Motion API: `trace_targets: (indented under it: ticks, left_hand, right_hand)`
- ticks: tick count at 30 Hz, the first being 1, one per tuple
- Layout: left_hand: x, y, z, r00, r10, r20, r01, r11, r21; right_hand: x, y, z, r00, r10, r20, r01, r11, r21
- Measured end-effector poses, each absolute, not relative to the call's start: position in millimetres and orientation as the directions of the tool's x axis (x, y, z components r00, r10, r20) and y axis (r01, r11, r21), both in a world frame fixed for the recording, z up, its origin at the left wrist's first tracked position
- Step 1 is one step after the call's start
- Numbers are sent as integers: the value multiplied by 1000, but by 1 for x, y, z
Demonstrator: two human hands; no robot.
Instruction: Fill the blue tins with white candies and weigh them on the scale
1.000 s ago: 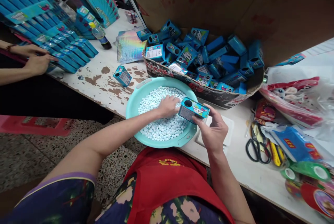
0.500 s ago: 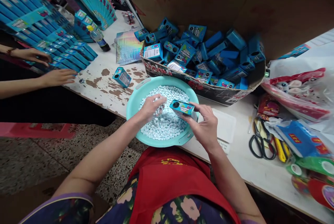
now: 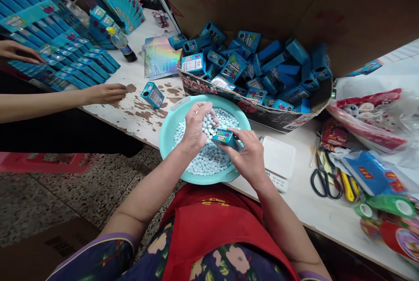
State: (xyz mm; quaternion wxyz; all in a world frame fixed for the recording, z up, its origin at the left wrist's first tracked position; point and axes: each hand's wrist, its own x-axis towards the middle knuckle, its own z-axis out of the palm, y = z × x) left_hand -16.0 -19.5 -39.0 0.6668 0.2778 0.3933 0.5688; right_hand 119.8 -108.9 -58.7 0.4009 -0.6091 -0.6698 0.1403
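A turquoise basin filled with small pale-blue candies stands at the table's front edge. My left hand is cupped around a heap of the candies, above the basin. Just to its right, my right hand grips a small blue candy box marked "Caramelo Macizo", held tilted with its dark round opening end toward the left hand. The candies in my left hand come right up to that end of the box; whether any pass inside I cannot tell.
Behind the basin is a carton full of blue boxes. A white scale, scissors and a yellow cutter lie to the right. One blue box stands left, near a co-worker's hand and a bottle.
My left hand has risen from the candies with a handful and moved right, up to the box. The box has shifted slightly left. The co-worker's near hand has reached toward the lone box.
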Motion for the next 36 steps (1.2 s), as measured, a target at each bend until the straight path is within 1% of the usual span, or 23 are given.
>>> trace_targets:
  ticks: [2, 6, 10, 14, 18, 25, 32, 36]
  left_hand:
    - [-16, -20, -39, 48, 981, -189, -512, 186, 838]
    - [-15, -20, -37, 83, 985, -152, -461, 173, 870]
    - [-13, -21, -33, 63, 986, -155, -435, 166, 885]
    - [-11, -22, -31, 66, 989, -131, -410, 146, 900]
    - [-9, -23, -30, 62, 992, -114, -418, 130, 899]
    - [-9, -23, -33, 53, 987, -148, -408, 157, 899]
    - [-8, -23, -30, 36, 993, -112, -420, 117, 900]
    - [-8, -22, -25, -19, 996, -83, -424, 67, 903]
  right_hand:
    - [120, -109, -59, 31, 932, 360, 691, 241, -682]
    - [121, -108, -58, 72, 929, 362, 669, 224, -709]
    - [121, -109, -57, 48, 936, 349, 650, 236, -723]
    - [123, -110, -56, 91, 939, 331, 629, 204, -750]
    - [126, -110, -57, 105, 944, 311, 606, 188, -773]
    - [127, -109, -59, 108, 943, 315, 594, 193, -781]
    - [126, -107, -61, 147, 932, 331, 589, 186, -786]
    - [123, -107, -63, 199, 933, 300, 533, 154, -832]
